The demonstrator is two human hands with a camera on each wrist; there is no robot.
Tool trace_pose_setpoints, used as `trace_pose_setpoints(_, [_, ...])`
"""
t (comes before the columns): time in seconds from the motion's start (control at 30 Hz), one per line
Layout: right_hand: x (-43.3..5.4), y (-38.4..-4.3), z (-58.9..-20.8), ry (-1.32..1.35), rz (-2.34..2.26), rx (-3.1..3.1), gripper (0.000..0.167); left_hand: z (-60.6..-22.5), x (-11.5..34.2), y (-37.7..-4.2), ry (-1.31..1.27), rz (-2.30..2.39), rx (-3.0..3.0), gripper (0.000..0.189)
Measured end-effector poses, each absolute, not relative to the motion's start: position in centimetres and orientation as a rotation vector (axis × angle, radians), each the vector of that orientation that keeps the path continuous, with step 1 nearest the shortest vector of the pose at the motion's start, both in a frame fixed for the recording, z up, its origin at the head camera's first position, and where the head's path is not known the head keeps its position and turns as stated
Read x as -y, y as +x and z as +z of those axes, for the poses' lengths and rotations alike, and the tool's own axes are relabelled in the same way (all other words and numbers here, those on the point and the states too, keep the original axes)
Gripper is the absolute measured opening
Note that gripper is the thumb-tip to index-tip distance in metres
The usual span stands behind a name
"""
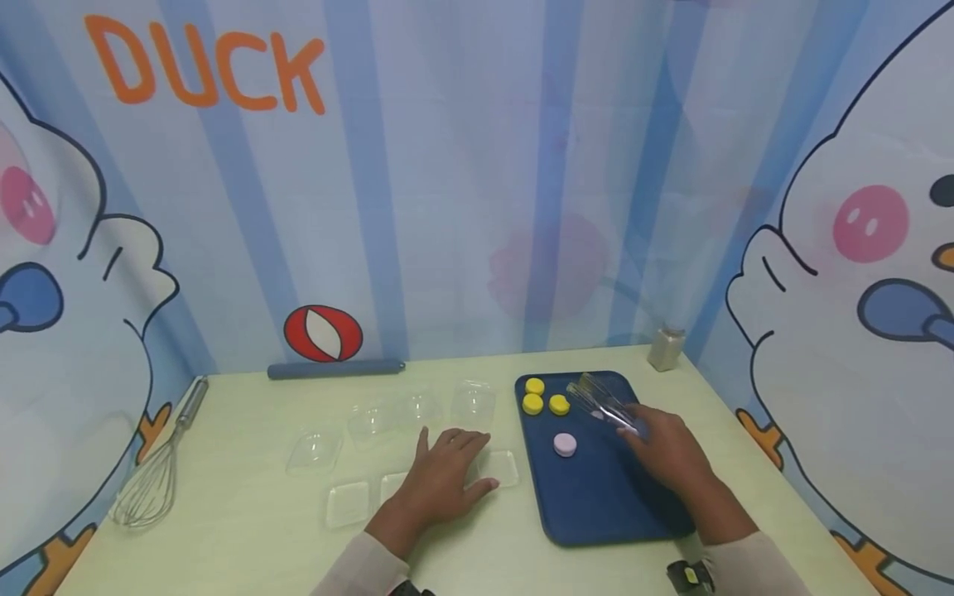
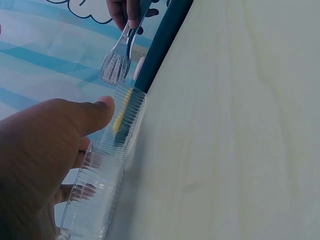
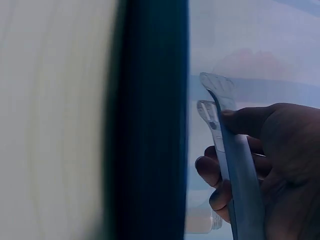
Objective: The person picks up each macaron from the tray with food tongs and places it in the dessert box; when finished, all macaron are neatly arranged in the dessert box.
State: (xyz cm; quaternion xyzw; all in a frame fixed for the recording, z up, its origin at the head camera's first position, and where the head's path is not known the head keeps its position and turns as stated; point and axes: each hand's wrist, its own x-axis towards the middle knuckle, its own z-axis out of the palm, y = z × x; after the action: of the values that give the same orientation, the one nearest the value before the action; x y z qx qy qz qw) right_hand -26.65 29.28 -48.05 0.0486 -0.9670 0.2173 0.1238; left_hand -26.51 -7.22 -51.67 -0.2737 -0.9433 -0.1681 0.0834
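Observation:
My right hand point(image 1: 667, 451) grips a pair of clear-tipped tongs point(image 1: 607, 406) above the dark blue tray point(image 1: 596, 509). The right wrist view shows the thumb and fingers around the tongs' bluish handles point(image 3: 242, 185), tips apart. Below the tips a pale lilac macaron is partly hidden; another lilac macaron point(image 1: 565, 444) lies nearer the tray's middle. Several yellow macarons, one of them a yellow macaron point(image 1: 559, 405), sit at the tray's far left. My left hand point(image 1: 447, 480) is spread over clear plastic boxes, such as the plastic box point(image 1: 501, 469), its thumb extended beside the ribbed box point(image 2: 95, 195).
Several clear lids point(image 1: 473, 403) lie in a row behind the boxes. A whisk point(image 1: 160, 472) rests at the left, a blue rolling pin point(image 1: 335, 369) along the back edge. A small metal-coloured container point(image 1: 667, 348) stands at the back right corner. Printed curtains point(image 1: 462, 207) enclose the table.

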Motion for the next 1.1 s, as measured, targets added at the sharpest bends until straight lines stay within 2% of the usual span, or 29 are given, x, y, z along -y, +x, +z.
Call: trace_pose_setpoints(1.1, [-27.7, -28.1, -49.1, 0.137, 0.646, 2.87, 0.041, -51.9, 7.1, -26.7, -0.781, -0.549, 2.849, 0.068])
